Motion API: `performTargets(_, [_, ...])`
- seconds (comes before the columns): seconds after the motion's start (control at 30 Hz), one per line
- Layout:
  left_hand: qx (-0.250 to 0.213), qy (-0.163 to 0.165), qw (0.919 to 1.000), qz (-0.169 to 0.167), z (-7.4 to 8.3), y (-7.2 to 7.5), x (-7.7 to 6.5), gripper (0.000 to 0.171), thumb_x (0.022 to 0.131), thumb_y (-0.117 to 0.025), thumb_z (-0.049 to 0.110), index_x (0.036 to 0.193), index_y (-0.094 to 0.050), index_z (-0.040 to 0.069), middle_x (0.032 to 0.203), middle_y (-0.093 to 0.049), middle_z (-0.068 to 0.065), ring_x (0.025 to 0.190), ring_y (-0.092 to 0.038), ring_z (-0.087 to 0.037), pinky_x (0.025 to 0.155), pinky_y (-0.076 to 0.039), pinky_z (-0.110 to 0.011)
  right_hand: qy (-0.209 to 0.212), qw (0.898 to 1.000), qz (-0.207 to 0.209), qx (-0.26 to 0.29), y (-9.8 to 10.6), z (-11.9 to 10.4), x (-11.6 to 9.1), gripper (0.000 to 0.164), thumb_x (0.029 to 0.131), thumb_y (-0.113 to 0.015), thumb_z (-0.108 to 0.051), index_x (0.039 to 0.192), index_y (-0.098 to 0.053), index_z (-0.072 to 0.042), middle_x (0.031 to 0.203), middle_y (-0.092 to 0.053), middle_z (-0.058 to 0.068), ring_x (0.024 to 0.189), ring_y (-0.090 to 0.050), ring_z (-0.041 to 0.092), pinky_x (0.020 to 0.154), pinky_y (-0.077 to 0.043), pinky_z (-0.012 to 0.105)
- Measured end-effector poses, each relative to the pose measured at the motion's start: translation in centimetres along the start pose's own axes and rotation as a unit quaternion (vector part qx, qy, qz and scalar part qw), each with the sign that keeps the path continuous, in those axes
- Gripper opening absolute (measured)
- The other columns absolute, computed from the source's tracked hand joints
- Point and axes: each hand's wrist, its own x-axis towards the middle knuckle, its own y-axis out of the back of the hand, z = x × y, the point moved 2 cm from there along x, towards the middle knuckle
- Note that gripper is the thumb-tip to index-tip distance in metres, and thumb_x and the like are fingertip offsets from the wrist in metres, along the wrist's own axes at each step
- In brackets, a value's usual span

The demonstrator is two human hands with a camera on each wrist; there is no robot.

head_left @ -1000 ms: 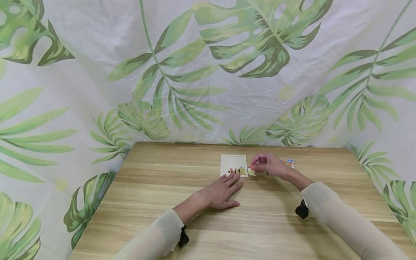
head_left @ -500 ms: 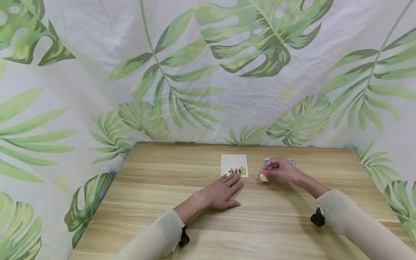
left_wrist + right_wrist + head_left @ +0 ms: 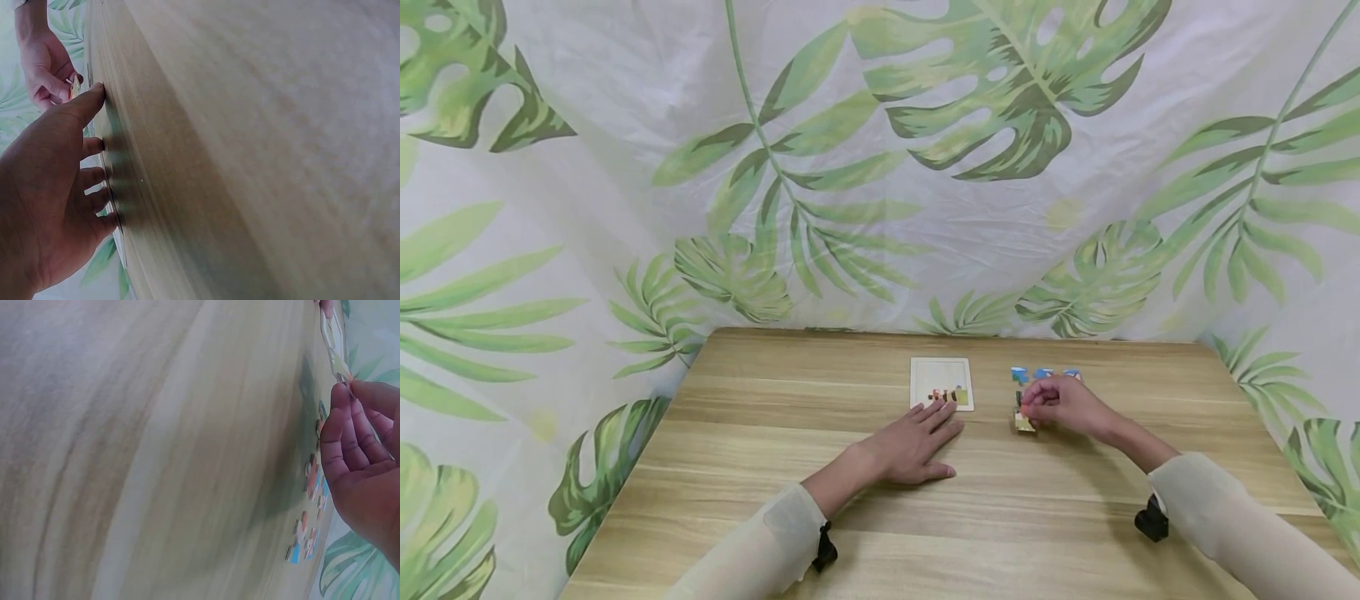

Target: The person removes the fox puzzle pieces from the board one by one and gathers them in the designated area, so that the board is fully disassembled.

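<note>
My left hand [image 3: 917, 443] lies flat with fingers spread, its fingertips at the near edge of a white puzzle tray [image 3: 922, 375]. A few joined puzzle pieces [image 3: 951, 394] with a brown and green picture lie along the tray's lower right inside. To the right of the tray, my right hand [image 3: 1062, 406] pinches a yellowish jigsaw piece [image 3: 1024, 422] between thumb and fingertips. In the right wrist view the piece [image 3: 341, 367] juts out past the fingertips, above the table. The left wrist view shows my left fingers [image 3: 94, 177] extended along the tray's edge.
Several loose blue jigsaw pieces [image 3: 1043, 373] lie in a row behind my right hand. More loose pieces [image 3: 310, 475] show beneath that hand in the right wrist view. The wooden table [image 3: 760, 467] ends at a leaf-printed cloth [image 3: 820, 208] at the back.
My right hand has moved right, away from the tray, and slightly nearer, carrying the jigsaw piece. The blue pieces behind it have come into view. My left hand has stayed in place.
</note>
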Motion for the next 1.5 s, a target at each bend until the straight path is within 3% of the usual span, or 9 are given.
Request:
performTargets(0.3, [-0.005, 0.000, 1.0000, 0.000, 0.1, 0.1, -0.1, 0.078, 0.110, -0.042, 0.060, 0.170, -0.023, 0.014, 0.178, -0.011, -0.015, 0.164, -0.015, -0.031, 0.130, -0.023, -0.048, 0.019, 0.999, 0.017, -0.032, 0.2, 0.4, -0.5, 0.011, 0.096, -0.075, 0.001, 0.104, -0.072, 0.009, 0.089, -0.077, 0.018, 0.073, -0.072, 0.016, 0.060, -0.058, 0.028])
performTargets(0.47, [-0.005, 0.000, 1.0000, -0.001, 0.1, 0.2, -0.2, 0.078, 0.110, -0.042, 0.059, 0.170, -0.023, 0.013, 0.177, -0.011, -0.016, 0.163, -0.015, -0.031, 0.130, -0.023, -0.047, 0.044, 0.996, 0.026, -0.073, 0.1, 1.1, -0.6, 0.008, 0.094, -0.077, 0.001, 0.099, -0.073, 0.005, 0.085, -0.076, 0.011, 0.070, -0.071, 0.015, 0.058, -0.055, 0.024])
performTargets(0.67, [-0.004, 0.001, 1.0000, -0.001, 0.2, 0.2, -0.1, 0.078, 0.110, -0.043, 0.060, 0.170, -0.024, 0.013, 0.177, -0.012, -0.015, 0.164, -0.015, -0.031, 0.131, -0.022, -0.047, 0.055, 0.992, 0.035, -0.111, -0.2, 1.1, -0.9, 0.004, 0.095, -0.076, 0.002, 0.097, -0.073, 0.003, 0.085, -0.074, 0.007, 0.072, -0.070, 0.012, 0.064, -0.056, 0.021])
performTargets(0.83, [-0.005, 0.001, 1.0000, 0.001, 0.2, 0.2, -0.2, 0.078, 0.110, -0.044, 0.059, 0.170, -0.025, 0.013, 0.177, -0.013, -0.016, 0.163, -0.016, -0.031, 0.130, -0.023, -0.048, 0.056, 0.986, 0.046, -0.149, -0.2, 1.3, -0.9, 0.010, 0.096, -0.078, -0.007, 0.096, -0.074, 0.002, 0.085, -0.074, 0.001, 0.073, -0.066, 0.005, 0.066, -0.055, 0.021])
performTargets(1.5, [-0.020, 0.003, 0.9998, -0.004, 0.1, 0.4, -0.2, 0.078, 0.110, -0.044, 0.059, 0.170, -0.025, 0.013, 0.178, -0.012, -0.015, 0.164, -0.014, -0.031, 0.131, -0.022, -0.048, 0.087, 0.980, 0.050, -0.170, -0.2, 1.5, -0.9, 0.005, 0.093, -0.081, -0.004, 0.093, -0.076, -0.004, 0.086, -0.075, -0.001, 0.076, -0.069, 0.006, 0.067, -0.057, 0.023])
